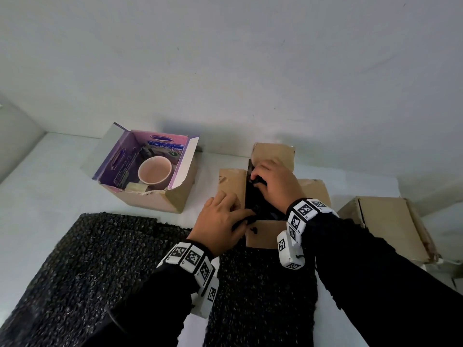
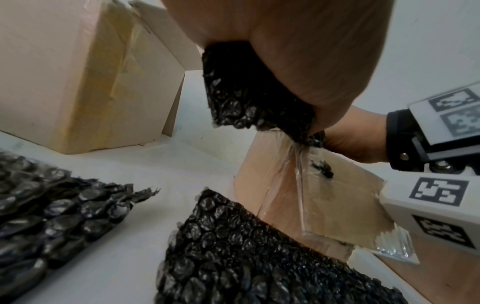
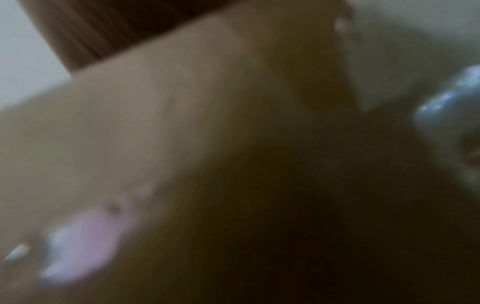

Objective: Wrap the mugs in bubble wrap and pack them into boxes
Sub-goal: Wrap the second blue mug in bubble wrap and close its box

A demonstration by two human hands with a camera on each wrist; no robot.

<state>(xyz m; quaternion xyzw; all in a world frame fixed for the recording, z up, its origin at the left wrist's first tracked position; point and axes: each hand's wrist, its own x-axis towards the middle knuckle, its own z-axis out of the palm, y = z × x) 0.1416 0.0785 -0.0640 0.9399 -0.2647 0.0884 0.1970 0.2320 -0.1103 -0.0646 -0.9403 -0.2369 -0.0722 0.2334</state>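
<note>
An open brown cardboard box (image 1: 271,234) stands on the table at centre right. Both hands hold a black bubble-wrapped bundle (image 1: 258,206) inside its opening; what the wrap covers is hidden. My left hand (image 1: 225,214) grips the bundle's near end, and in the left wrist view the left hand (image 2: 298,51) curls round the black wrap (image 2: 249,92) above the box's taped flap (image 2: 311,195). My right hand (image 1: 273,181) curls round the far end. A bare pink mug (image 1: 154,173) stands in a purple-lined box (image 1: 175,196) at the left. The right wrist view is a blur of cardboard.
Two black bubble wrap sheets lie on the white table, one at the near left (image 1: 100,271), the other (image 1: 263,296) under my forearms. A closed cardboard box (image 1: 390,226) sits at the right. A white wall rises directly behind the boxes.
</note>
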